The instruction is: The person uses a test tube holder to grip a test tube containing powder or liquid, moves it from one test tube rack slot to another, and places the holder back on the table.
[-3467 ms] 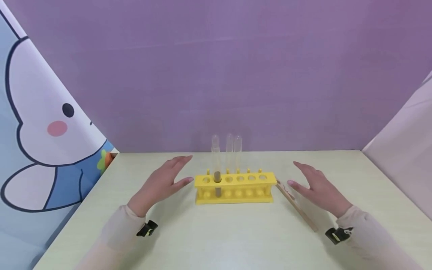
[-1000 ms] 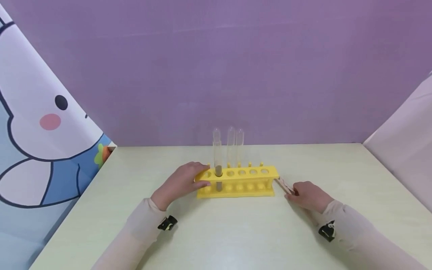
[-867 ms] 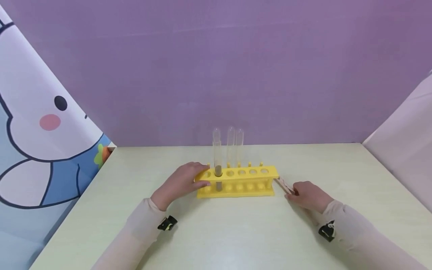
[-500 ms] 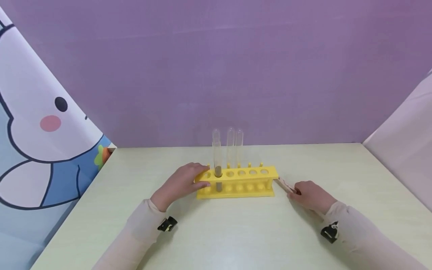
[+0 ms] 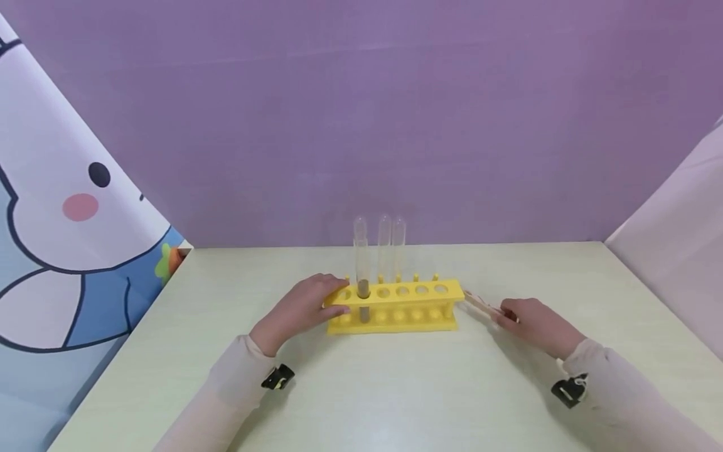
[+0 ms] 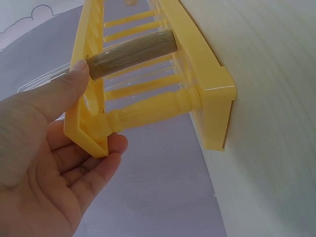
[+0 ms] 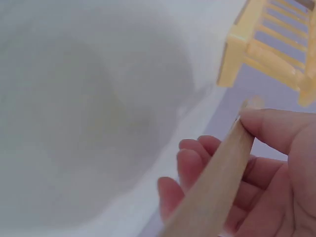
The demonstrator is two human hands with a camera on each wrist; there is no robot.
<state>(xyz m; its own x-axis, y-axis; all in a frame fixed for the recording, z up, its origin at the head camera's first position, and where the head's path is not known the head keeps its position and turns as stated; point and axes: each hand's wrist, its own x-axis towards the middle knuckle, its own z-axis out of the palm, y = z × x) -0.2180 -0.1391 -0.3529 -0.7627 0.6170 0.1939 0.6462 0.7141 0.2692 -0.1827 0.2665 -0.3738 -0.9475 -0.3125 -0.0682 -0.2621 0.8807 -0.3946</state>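
My left hand [image 5: 299, 309] grips the left end of the yellow test tube rack [image 5: 395, 328], thumb in front and fingers behind its top plate. A test tube [image 5: 362, 267] stands upright in the second hole from the left, its lower part filled with grey-brown matter [image 6: 133, 53]. My right hand [image 5: 539, 326] holds a wooden test tube clamp [image 5: 480, 302] just right of the rack, the clamp's far end close to the rack's right end. In the right wrist view the thumb presses on the clamp's wood [image 7: 212, 187]; its rear part is hidden in the head view.
Three clear test tubes stand upside down along the back of the rack, one [image 5: 385, 248] near the middle. The pale tabletop [image 5: 361, 389] meets a purple backdrop [image 5: 361, 125] at its far edge. A cartoon-printed cloth [image 5: 51, 238] hangs at the left.
My left hand has taken hold of the rack's left end. My right hand has gripped the wooden clamp and, in the last half second, shifted right and raised it from the table.
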